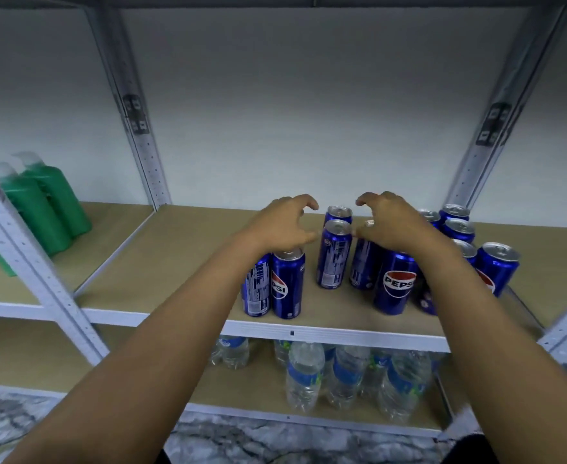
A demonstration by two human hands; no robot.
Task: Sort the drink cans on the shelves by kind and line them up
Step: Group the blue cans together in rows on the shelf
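Blue Pepsi cans are standing upright in a loose cluster on the tan middle shelf, 2 of them side by side at the front edge at 6 o'clock of the left hand. That hand and the right hand are hovering above the cans, fingers curved and spread, grasping nothing. Green bottles are standing at 9 o'clock in the neighbouring bay, and water bottles are crowding the lower shelf at 6 o'clock.
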